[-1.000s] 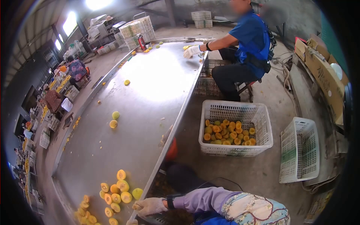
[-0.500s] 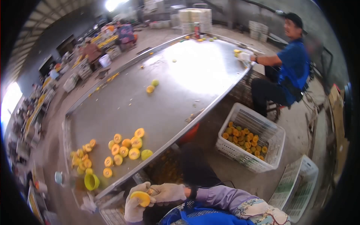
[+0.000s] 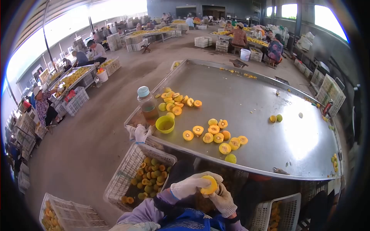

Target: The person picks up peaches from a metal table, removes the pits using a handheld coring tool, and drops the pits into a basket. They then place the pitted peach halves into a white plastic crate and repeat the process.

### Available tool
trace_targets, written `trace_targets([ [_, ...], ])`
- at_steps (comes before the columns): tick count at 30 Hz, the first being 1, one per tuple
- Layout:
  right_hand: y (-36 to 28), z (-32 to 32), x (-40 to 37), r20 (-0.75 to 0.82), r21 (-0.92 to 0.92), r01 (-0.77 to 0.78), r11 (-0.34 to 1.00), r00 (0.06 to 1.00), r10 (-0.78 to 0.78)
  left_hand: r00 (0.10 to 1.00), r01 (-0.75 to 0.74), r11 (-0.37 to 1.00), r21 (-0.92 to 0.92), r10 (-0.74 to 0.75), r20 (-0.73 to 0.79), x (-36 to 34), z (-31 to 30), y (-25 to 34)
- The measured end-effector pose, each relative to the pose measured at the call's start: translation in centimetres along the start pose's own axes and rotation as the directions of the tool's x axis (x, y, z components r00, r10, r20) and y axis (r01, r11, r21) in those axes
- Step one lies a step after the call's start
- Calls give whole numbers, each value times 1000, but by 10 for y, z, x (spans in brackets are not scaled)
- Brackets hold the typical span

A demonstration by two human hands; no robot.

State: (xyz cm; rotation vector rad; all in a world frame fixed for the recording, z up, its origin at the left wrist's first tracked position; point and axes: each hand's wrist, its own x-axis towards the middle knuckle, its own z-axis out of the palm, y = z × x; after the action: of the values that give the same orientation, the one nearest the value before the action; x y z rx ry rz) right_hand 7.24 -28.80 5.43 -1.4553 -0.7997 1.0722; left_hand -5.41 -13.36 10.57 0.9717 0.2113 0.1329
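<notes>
My left hand [image 3: 193, 185], in a whitish knit glove, is closed around a yellow peach half [image 3: 209, 185] above my lap. Against the fruit's lower right side is my gloved right hand [image 3: 223, 200], its fingers curled together; what they hold is hidden. Just beyond, the metal table [image 3: 246, 100] bears a loose group of cut peaches [image 3: 213, 129] with orange flesh, some showing pits. A second heap of peaches [image 3: 177, 101] lies farther left, near a lime-green bowl [image 3: 165, 130].
A lidded bottle [image 3: 147, 106] and a white glove [image 3: 139, 133] are at the table's left corner. Plastic crates [image 3: 115, 175] with peaches stand left of my legs, another crate [image 3: 295, 210] at right. People sit at tables farther off, including a person [image 3: 45, 106] at left.
My view has swung left, so the co-worker seated at the table's right side is out of sight. Both hands remain together at the peach half, which now faces differently.
</notes>
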Motion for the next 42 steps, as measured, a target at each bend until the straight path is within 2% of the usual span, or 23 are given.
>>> trace_targets([
  [2,-12,0,0,7,21,-11,1000,1000,11,999,-18,997,77,14,48,6,-4,-2],
  [4,-15,1,3,6,47,-34,998,999,34,999,-3,998,55,0,50,10,-6,0],
  [6,-11,1,8,59,312,0,950,998,-20,998,21,999,36,-23,56,13,-11,0],
  [9,-20,1,14,39,301,-16,953,999,4,996,53,999,0,-53,73,21,-21,-2],
  [10,-19,-1,18,44,307,-29,951,999,16,999,-1,1000,-29,2,36,24,-23,-3],
  [12,-18,-4,23,-60,146,-16,989,998,25,993,-109,982,-154,101,-57,29,-22,2],
  [13,-27,0,27,-73,333,-11,943,997,37,985,-151,963,-222,129,-111,31,-19,9],
  [15,-58,-4,20,-28,340,-141,930,987,159,957,-221,957,-189,175,-231,41,-19,15],
  [16,-72,-5,19,1,282,-179,943,983,186,932,-246,969,-15,232,-277,42,-18,19],
  [17,-83,-6,19,25,226,-214,950,977,214,922,-264,964,7,255,-290,47,-19,16],
  [18,-90,-5,18,16,165,-212,963,977,212,927,-253,964,-81,217,-306,48,-10,25],
  [20,-95,0,22,-19,-2,-195,981,981,195,913,-249,968,-43,220,-343,49,-2,31],
  [21,-94,2,22,-44,13,-215,977,976,215,900,-270,962,-30,241,-363,51,-1,29],
  [23,-92,6,25,-146,-394,31,919,985,-96,906,-253,966,-45,220,-361,54,-2,25],
  [25,-94,8,26,-178,-393,-36,919,983,-38,880,-263,962,69,268,-393,54,-1,22],
  [30,-86,14,27,-196,-604,71,794,952,-234,870,-268,951,155,308,-386,51,0,19],
  [33,-95,14,24,-200,-619,-32,785,973,-118,866,-266,942,207,328,-378,48,6,17],
  [36,-96,12,22,-168,-642,-49,765,983,-78,856,-320,945,75,322,-404,45,23,17],
  [37,-94,12,23,-133,-650,-5,760,985,-107,848,-347,928,136,372,-378,45,22,16],
  [39,-88,14,23,-133,-543,48,838,981,-142,843,-258,933,251,344,-414,46,18,16],
  [40,-93,14,24,-78,-549,108,829,981,-179,850,-281,904,322,390,-354,48,16,19],
  [41,-102,12,23,-72,-209,-91,974,994,77,856,-301,870,391,427,-292,51,15,23],
  [42,-107,12,24,32,132,-330,935,944,328,856,-273,867,417,416,-306,54,19,29],
])
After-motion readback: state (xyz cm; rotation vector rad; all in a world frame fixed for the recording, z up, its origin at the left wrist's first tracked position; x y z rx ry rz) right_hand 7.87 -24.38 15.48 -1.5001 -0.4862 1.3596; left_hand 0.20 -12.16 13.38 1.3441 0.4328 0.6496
